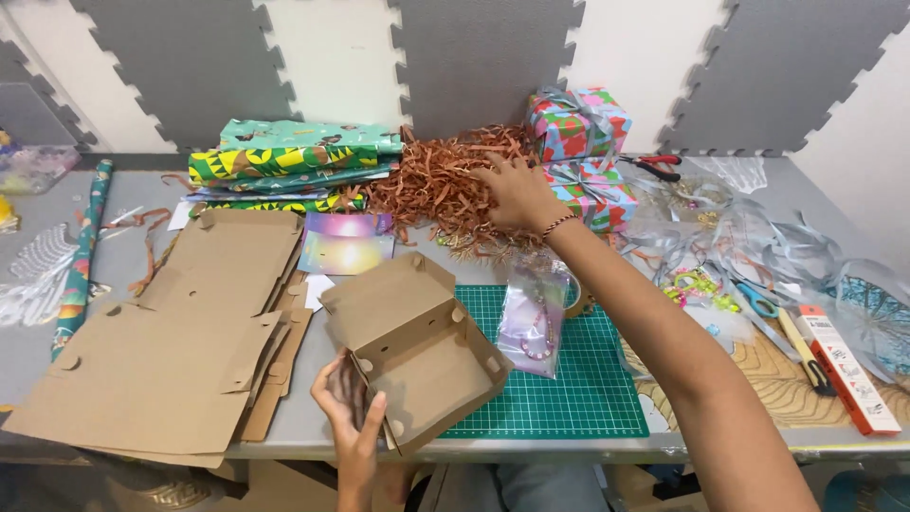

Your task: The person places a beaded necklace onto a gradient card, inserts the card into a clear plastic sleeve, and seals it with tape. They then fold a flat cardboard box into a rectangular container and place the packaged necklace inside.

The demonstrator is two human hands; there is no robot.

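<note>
Grey table (313, 431), backed by a wall of grey and white foam tiles (483, 57), carries everything we see. Flat cardboard sheets (161, 351) lie at the near left, and a green cutting mat (569, 379) at the near middle. Our open cardboard box (417, 346) sits tilted on the near edge, its long axis running from near left to far right. Our left hand (351, 412) grips its near left corner, thumb on top. Farther back, our right hand (517, 194) spreads open fingers into the copper paper shred (441, 185), beside two wrapped gift boxes (583, 156).
</note>
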